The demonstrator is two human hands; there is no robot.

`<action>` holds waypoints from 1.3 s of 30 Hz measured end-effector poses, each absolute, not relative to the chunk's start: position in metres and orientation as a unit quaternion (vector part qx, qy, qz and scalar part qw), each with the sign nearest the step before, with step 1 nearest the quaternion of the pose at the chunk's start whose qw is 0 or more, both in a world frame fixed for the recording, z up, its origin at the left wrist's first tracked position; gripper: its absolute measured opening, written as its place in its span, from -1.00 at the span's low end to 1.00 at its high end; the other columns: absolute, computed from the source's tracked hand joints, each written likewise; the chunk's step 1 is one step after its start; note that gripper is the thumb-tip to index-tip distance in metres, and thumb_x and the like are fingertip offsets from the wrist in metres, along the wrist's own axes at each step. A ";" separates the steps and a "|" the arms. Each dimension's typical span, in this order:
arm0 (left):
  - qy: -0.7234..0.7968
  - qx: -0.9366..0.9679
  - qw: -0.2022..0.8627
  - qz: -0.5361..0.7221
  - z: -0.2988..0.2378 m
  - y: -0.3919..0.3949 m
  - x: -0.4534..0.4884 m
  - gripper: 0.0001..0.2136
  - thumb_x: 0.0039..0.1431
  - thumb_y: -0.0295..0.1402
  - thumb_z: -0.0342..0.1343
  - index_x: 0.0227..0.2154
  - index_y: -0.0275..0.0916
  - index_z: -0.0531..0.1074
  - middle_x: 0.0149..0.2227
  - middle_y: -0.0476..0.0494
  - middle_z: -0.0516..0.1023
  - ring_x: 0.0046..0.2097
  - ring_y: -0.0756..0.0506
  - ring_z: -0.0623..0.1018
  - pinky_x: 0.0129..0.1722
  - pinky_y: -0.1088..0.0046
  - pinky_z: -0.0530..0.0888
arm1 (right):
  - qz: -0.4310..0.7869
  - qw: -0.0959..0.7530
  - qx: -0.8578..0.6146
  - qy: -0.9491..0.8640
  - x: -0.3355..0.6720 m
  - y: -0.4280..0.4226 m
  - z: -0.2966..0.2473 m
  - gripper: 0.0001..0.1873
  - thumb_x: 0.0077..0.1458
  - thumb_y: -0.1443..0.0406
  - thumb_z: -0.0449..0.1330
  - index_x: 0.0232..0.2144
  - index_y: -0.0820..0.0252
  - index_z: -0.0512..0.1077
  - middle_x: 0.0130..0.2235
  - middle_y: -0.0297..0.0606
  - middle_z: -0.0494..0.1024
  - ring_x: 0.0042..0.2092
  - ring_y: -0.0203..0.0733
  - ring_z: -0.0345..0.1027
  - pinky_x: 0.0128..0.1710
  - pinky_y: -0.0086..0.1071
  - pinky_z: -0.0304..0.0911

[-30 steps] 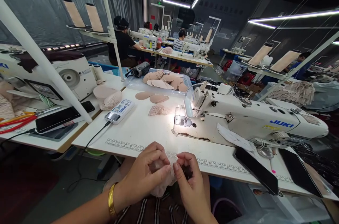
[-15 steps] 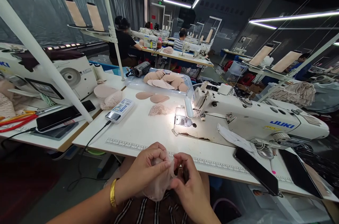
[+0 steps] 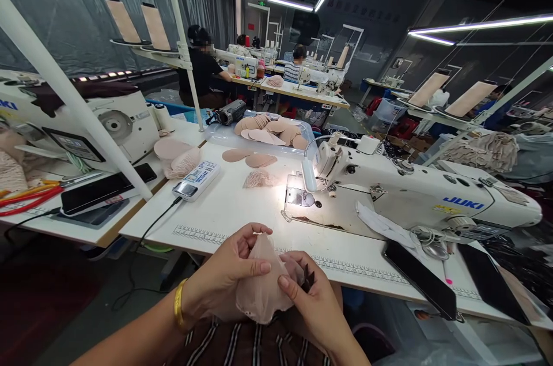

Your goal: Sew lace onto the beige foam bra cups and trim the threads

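Both hands are low at the near edge of the white table (image 3: 242, 210). The left hand (image 3: 224, 279) pinches the beige mesh piece (image 3: 261, 288), thumb across its front, fingers curled round its top. The right hand (image 3: 319, 311) presses a thumb on the fabric's right side, fingers closed, with a small dark tool (image 3: 308, 278) tucked among them. The piece hangs above the striped lap (image 3: 242, 346), with the sewing machine (image 3: 415, 193) well beyond.

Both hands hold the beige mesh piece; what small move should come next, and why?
Probably turn the mesh piece so its edge meets the dark tool in the right hand; the left hand pinches its top, close beside that tool.
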State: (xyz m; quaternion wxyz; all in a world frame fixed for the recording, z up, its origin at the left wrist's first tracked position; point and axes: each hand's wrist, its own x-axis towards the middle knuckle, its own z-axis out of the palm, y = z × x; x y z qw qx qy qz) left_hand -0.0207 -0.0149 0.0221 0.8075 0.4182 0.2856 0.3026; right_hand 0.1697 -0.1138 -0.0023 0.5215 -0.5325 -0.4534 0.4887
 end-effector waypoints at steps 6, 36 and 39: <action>0.250 0.343 0.870 0.252 0.015 -0.021 -0.012 -0.53 -0.08 -0.18 0.56 -0.23 -0.35 0.52 -0.25 -0.21 0.59 -0.20 -0.16 0.57 -0.15 0.35 0.48 | 0.440 0.555 -0.569 -0.417 0.164 -0.117 -0.009 -0.57 0.07 -0.03 0.43 -0.18 0.11 0.52 -0.29 -0.29 0.49 -0.23 -0.11 0.36 -0.19 -0.31 0.32; 0.307 0.433 0.799 0.284 0.029 -0.029 -0.008 -0.51 -0.13 -0.22 0.56 -0.35 -0.22 0.31 -0.43 0.09 0.49 -0.37 0.01 0.44 -0.39 0.55 0.39 | 0.216 0.502 -0.571 -0.613 0.157 -0.112 0.010 -0.83 0.44 0.32 -0.04 -0.28 0.07 0.23 -0.35 -0.40 0.26 -0.35 -0.24 0.19 -0.36 -0.42 0.22; 0.308 0.433 0.800 0.279 0.026 -0.028 -0.007 -0.54 -0.14 -0.27 0.56 -0.38 -0.22 0.33 -0.46 0.12 0.44 -0.40 0.03 0.40 -0.42 0.57 0.34 | 0.129 0.493 -0.528 -0.679 0.155 -0.114 0.011 -0.84 0.32 0.45 -0.03 -0.20 0.08 0.20 -0.25 -0.31 0.30 -0.27 -0.20 0.23 -0.28 -0.37 0.24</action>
